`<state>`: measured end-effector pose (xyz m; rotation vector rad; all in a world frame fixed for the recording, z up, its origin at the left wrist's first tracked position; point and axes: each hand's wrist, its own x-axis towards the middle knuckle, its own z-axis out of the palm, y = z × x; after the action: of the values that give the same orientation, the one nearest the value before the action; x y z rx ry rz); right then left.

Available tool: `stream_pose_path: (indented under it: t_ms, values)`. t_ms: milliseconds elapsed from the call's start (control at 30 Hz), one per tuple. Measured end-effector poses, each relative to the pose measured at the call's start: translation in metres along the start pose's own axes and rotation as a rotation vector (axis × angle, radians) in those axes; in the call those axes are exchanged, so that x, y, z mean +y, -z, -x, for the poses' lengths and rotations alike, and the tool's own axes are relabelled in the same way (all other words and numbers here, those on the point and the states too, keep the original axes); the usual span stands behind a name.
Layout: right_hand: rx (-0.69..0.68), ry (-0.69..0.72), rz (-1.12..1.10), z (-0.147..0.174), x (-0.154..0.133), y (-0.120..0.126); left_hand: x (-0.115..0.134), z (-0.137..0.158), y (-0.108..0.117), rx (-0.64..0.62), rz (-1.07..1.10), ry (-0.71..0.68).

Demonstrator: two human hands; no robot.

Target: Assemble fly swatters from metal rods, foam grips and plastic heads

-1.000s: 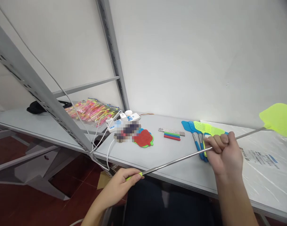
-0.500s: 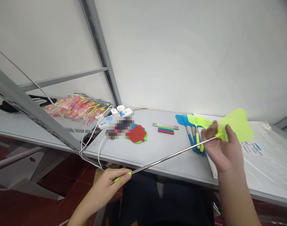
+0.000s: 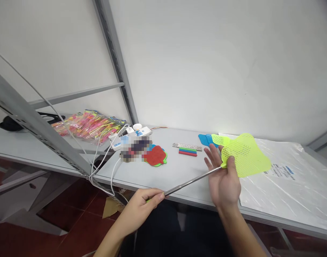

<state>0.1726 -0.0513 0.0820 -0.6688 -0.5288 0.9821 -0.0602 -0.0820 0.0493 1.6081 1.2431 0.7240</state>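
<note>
A yellow-green fly swatter (image 3: 246,160) with a telescopic metal shaft slants across the front of the table. My left hand (image 3: 147,201) is closed around its handle, of which only a bit of green shows. At the other end, my right hand (image 3: 223,178) holds the neck below the perforated head. Its thumb lies over the head's base, and the other fingers are spread behind the shaft. Beyond the right hand lie blue swatter heads (image 3: 204,139) and yellow ones (image 3: 218,139); their handles are hidden.
Metal rods (image 3: 187,146) lie by coloured tubes (image 3: 187,151). Left of them are a red swatter head (image 3: 155,156) on others, a blurred patch and a power strip (image 3: 143,132) with cables. White plastic packaging (image 3: 286,189) covers the right; bagged items (image 3: 90,125) lie beyond a shelf post (image 3: 116,60).
The swatter's shaft has become shorter between my hands. My right hand has moved left and toward me with the head, and my left hand has shifted slightly right.
</note>
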Motion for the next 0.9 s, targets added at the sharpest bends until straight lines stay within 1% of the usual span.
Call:
stream_pose_path:
  t_ms: [100,200,300,367,467,567,633,700,767,833,900]
  values:
    - [-0.038,-0.012,-0.022,0.010,0.003,-0.006,0.002,-0.003,-0.010,-0.033,0.115,0.042]
    - [-0.148,-0.115,-0.020,0.030,0.015,-0.016,0.006,-0.006,-0.029,-0.112,0.303,0.068]
    - [-0.194,-0.192,-0.033,0.044,0.026,-0.022,0.010,-0.006,-0.043,-0.153,0.451,0.104]
    - [-0.221,-0.221,-0.039,0.043,0.027,-0.020,0.012,-0.006,-0.046,-0.151,0.488,0.132]
    - [-0.287,-0.289,-0.009,0.034,0.024,-0.014,0.013,-0.005,-0.043,-0.172,0.558,0.171]
    - [-0.371,-0.345,0.105,0.027,0.022,-0.006,0.014,-0.010,-0.043,-0.223,0.693,0.191]
    - [-0.450,-0.367,0.215,0.026,0.023,-0.001,0.017,-0.019,-0.048,-0.251,0.811,0.193]
    - [-0.493,-0.348,0.338,0.026,0.024,0.005,0.021,-0.033,-0.060,-0.247,0.918,0.187]
    - [-0.447,-0.276,0.476,0.021,0.023,0.011,0.027,-0.048,-0.077,-0.202,0.968,0.169]
    - [-0.333,-0.152,0.636,0.012,0.019,0.019,0.033,-0.063,-0.095,-0.127,0.911,0.133]
    - [-0.219,-0.022,0.806,-0.002,0.010,0.030,0.037,-0.075,-0.111,-0.064,0.734,0.086]
